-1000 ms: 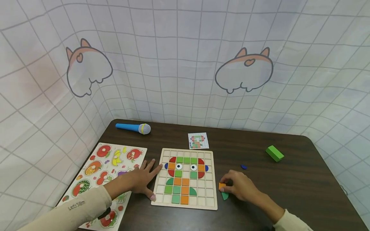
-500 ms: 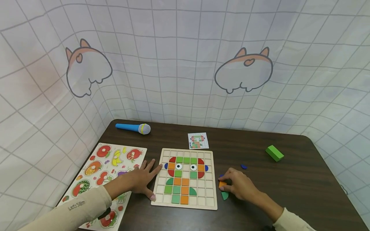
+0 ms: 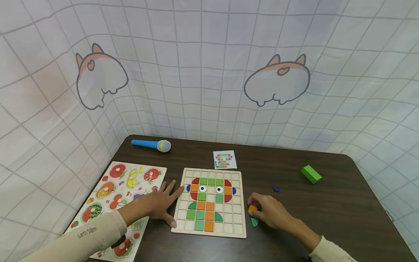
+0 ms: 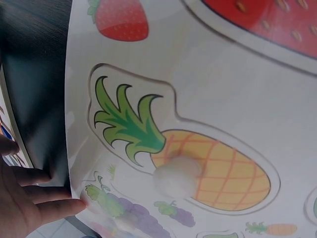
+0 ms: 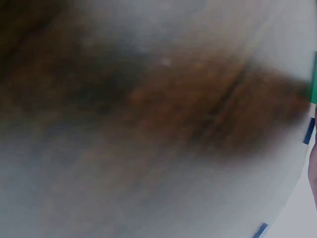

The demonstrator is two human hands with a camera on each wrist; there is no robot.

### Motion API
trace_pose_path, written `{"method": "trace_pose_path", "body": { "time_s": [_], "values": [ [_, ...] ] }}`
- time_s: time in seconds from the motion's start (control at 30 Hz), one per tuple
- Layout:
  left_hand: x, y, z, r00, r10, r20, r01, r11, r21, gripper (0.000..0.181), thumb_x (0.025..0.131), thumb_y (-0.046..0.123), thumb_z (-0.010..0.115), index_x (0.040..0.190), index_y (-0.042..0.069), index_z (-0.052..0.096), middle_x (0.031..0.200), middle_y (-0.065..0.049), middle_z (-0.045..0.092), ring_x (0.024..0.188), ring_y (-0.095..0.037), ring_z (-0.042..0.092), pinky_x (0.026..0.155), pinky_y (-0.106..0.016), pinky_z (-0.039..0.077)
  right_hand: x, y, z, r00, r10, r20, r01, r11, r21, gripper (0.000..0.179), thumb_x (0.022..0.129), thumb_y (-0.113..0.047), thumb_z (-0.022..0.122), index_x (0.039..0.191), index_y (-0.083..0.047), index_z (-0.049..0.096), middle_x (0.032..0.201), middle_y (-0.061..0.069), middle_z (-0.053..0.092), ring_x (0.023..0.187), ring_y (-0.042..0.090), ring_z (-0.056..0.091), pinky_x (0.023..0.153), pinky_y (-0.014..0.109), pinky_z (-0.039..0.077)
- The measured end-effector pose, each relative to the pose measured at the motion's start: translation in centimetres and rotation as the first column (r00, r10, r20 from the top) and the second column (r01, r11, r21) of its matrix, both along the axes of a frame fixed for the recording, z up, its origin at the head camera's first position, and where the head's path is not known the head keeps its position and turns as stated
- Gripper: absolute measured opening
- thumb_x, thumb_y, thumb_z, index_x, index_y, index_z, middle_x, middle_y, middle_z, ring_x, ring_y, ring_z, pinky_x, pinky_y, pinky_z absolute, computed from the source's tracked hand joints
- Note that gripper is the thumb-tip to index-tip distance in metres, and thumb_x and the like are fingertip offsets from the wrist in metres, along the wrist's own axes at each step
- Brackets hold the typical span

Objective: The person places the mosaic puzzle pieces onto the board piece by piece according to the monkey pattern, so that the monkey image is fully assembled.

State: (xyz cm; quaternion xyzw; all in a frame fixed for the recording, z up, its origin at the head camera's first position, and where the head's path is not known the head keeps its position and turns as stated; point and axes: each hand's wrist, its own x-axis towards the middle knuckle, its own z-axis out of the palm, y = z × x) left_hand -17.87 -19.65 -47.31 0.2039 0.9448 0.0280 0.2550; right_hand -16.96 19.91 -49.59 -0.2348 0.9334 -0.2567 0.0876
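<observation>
On the table lies a wooden grid board (image 3: 233, 227) with coloured tiles set in a parrot-like pattern, two of them round white eyes. My left hand (image 3: 160, 204) is spread, with thumb and index finger touching the board's left edge. Right of the board, my right hand (image 3: 271, 211) pinches an orange tile (image 3: 252, 208) between thumb and fingers. A green quarter-round tile (image 3: 254, 222) lies just below that thumb. Farther right is a small blue half-round tile (image 3: 276, 189). The right wrist view is mostly blurred, with a green piece (image 5: 314, 79) at its right edge.
A fruit puzzle board (image 3: 144, 173) with knobs lies under my left forearm; its pineapple piece (image 4: 218, 168) fills the left wrist view. Behind the grid board is a small pattern card (image 3: 224, 159). A toy microphone (image 3: 150, 145) lies back left, a green block (image 3: 311, 174) right.
My right fingers shifted slightly over the small pile, and the orange tile has tilted between them. A blue tile glimpsed by the fingertips half a second ago is now hidden. My left hand stays put.
</observation>
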Motion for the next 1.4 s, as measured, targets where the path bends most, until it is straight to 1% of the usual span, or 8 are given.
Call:
{"method": "trace_pose_path", "body": {
  "time_s": [0.1, 0.2, 0.37, 0.53, 0.73, 1.07, 1.2, 1.4],
  "values": [
    [0.0, 0.0, 0.0, 1.0, 0.0, 0.0, 0.0, 1.0, -0.001, 0.122, 0.067, 0.072, 0.077, 0.16, 0.019, 0.02, 0.166, -0.023, 0.015, 0.149, -0.053, 0.018, 0.111, -0.069, 0.03, -0.1, -0.1, 0.3, 0.999, 0.042, 0.022, -0.041, 0.998, -0.048, 0.021, 0.092, -0.024, 0.075, 0.109, -0.017, 0.066, 0.086, -0.012, 0.062, 0.072, 0.001, 0.052, 0.063, 0.022, 0.044],
    [0.1, 0.0, 0.0, 1.0, 0.001, 0.003, -0.001, 1.0, -0.002, 0.121, 0.067, 0.072, 0.076, 0.161, 0.02, 0.02, 0.166, -0.023, 0.015, 0.149, -0.053, 0.018, 0.111, -0.069, 0.03, 0.0, -0.6, 0.7, 0.992, 0.117, 0.054, -0.11, 0.987, -0.12, 0.021, 0.093, -0.025, 0.073, 0.111, -0.014, 0.067, 0.085, -0.011, 0.061, 0.069, 0.001, 0.05, 0.061, 0.021, 0.044],
    [0.2, 0.0, 0.0, 1.0, 0.0, 0.01, 0.0, 1.0, 0.002, 0.12, 0.068, 0.071, 0.077, 0.161, 0.019, 0.02, 0.166, -0.023, 0.015, 0.149, -0.053, 0.018, 0.112, -0.068, 0.03, 0.6, -2.4, 1.3, 0.963, 0.242, 0.116, -0.213, 0.951, -0.223, 0.019, 0.095, -0.022, 0.07, 0.111, -0.011, 0.068, 0.081, -0.011, 0.06, 0.063, -0.001, 0.047, 0.057, 0.018, 0.043],
    [0.2, 0.1, 0.0, 1.0, 0.001, 0.003, -0.001, 1.0, -0.006, 0.12, 0.068, 0.071, 0.077, 0.16, 0.02, 0.021, 0.166, -0.023, 0.016, 0.149, -0.053, 0.019, 0.112, -0.068, 0.03, 1.2, -5.4, 1.4, 0.94, 0.306, 0.147, -0.258, 0.926, -0.276, 0.02, 0.093, -0.03, 0.073, 0.106, -0.015, 0.07, 0.081, -0.012, 0.058, 0.06, -0.002, 0.045, 0.055, 0.016, 0.041],
    [0.1, 0.0, -0.2, 1.0, 0.002, -0.003, -0.002, 1.0, -0.012, 0.12, 0.067, 0.072, 0.076, 0.161, 0.021, 0.021, 0.166, -0.022, 0.016, 0.149, -0.052, 0.019, 0.112, -0.067, 0.031, 1.8, -9.3, 1.4, 0.932, 0.313, 0.182, -0.248, 0.918, -0.308, 0.029, 0.086, -0.032, 0.08, 0.105, -0.011, 0.073, 0.078, -0.013, 0.059, 0.06, -0.001, 0.045, 0.057, 0.016, 0.041],
    [0.0, 0.0, -0.1, 1.0, -0.002, -0.011, 0.001, 1.0, -0.011, 0.121, 0.066, 0.073, 0.076, 0.16, 0.02, 0.021, 0.165, -0.023, 0.017, 0.149, -0.053, 0.02, 0.111, -0.067, 0.032, 2.1, -14.2, 1.0, 0.918, 0.31, 0.247, -0.226, 0.921, -0.316, 0.023, 0.088, -0.017, 0.077, 0.109, -0.007, 0.076, 0.073, -0.013, 0.064, 0.06, -0.003, 0.05, 0.057, 0.015, 0.043],
    [0.1, 0.0, -0.1, 1.0, -0.006, -0.015, 0.006, 1.0, -0.007, 0.12, 0.067, 0.073, 0.075, 0.16, 0.021, 0.021, 0.165, -0.023, 0.017, 0.148, -0.054, 0.02, 0.111, -0.067, 0.032, 2.2, -15.3, 0.7, 0.931, 0.297, 0.214, -0.237, 0.934, -0.267, 0.021, 0.085, -0.014, 0.08, 0.105, -0.008, 0.077, 0.07, -0.014, 0.065, 0.061, -0.005, 0.052, 0.059, 0.014, 0.044],
    [0.1, -0.1, -0.1, 1.0, -0.008, -0.015, 0.008, 1.0, -0.003, 0.12, 0.067, 0.072, 0.076, 0.16, 0.02, 0.021, 0.165, -0.023, 0.017, 0.148, -0.054, 0.02, 0.111, -0.067, 0.032, 2.5, -16.2, 0.6, 0.961, 0.234, 0.146, -0.212, 0.965, -0.152, 0.022, 0.081, -0.023, 0.085, 0.101, -0.015, 0.078, 0.067, -0.018, 0.062, 0.069, -0.007, 0.054, 0.07, 0.015, 0.046]
  ]
}}
